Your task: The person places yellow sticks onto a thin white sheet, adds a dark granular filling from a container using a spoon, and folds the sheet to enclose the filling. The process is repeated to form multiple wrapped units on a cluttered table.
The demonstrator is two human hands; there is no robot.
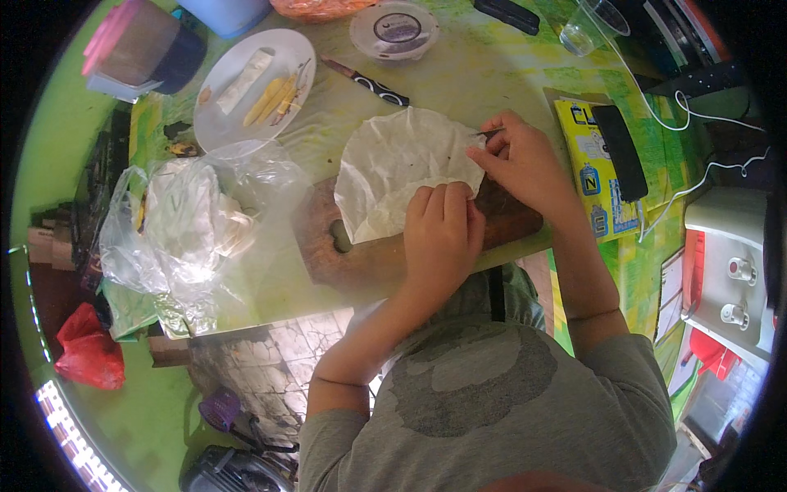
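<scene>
A thin, round, off-white spring roll wrapper [402, 160] lies over a brown wooden cutting board [316, 238]. My left hand [444, 230] is closed on the wrapper's near edge, which looks folded up a little under the fingers. At the right edge, my right hand [516, 160] pinches the wrapper between thumb and fingers; a small dark thing shows beside those fingertips, too little of it to name. Beyond the board rests a knife [369, 82] with a black and white handle. A white plate [302, 61] at the far left holds a white roll [246, 80] and yellow banana slices [275, 100].
Left of the board, a clear plastic bag [184, 221] contains more wrappers. A round lidded tub [395, 31] and a clear cup [592, 29] stand at the back. On the right are a black case [620, 152], a yellow printed sheet [586, 156] and a white cable [689, 193].
</scene>
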